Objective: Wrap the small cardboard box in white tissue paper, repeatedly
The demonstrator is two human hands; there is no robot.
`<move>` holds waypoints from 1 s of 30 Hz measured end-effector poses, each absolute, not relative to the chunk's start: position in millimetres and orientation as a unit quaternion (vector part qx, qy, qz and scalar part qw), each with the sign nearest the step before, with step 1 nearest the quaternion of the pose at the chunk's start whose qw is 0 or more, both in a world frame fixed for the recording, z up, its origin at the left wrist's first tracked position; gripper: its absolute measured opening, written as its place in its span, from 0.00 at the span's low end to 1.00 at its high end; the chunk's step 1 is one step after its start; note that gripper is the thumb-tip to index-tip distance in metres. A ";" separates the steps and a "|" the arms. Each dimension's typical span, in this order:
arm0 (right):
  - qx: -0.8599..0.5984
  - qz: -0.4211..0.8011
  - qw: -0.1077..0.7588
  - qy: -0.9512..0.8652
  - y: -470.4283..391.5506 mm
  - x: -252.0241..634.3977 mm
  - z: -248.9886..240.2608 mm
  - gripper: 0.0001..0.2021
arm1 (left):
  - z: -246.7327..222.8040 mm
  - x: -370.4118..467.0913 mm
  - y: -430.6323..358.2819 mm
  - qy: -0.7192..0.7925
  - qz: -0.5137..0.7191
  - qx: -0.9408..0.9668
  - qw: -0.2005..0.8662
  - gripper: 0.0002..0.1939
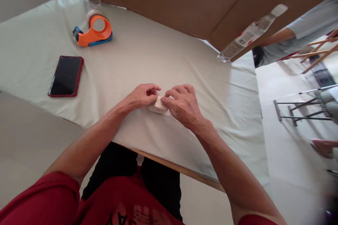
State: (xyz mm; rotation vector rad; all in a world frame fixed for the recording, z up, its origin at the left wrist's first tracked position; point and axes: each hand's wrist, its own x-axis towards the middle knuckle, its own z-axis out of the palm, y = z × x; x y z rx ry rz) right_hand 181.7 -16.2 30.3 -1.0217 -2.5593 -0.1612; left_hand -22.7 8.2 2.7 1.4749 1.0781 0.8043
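Red shirt (116, 200) below grip; right hand (164, 97) closed on small white item (159, 106); left hand (157, 93) touches it, closure unclear.

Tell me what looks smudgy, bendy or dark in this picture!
Head view: everything at the far right, like the folding-leg stand, looks tilted and stretched; the lower right corner is dark and blurred; print on the small pale block is too fuzzy to read; soft light shows wrinkles in the cloth.

So my desk cloth (169, 59) is pale green, with a black phone (66, 76) in a red case and an orange-and-blue tape dispenser (96, 32) on it.
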 end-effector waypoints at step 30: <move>-0.534 0.268 0.554 -0.580 23.2 191.5 0.8 0.16 | 8.4 -12.3 -0.8 0.412 0.324 0.535 0.662 0.12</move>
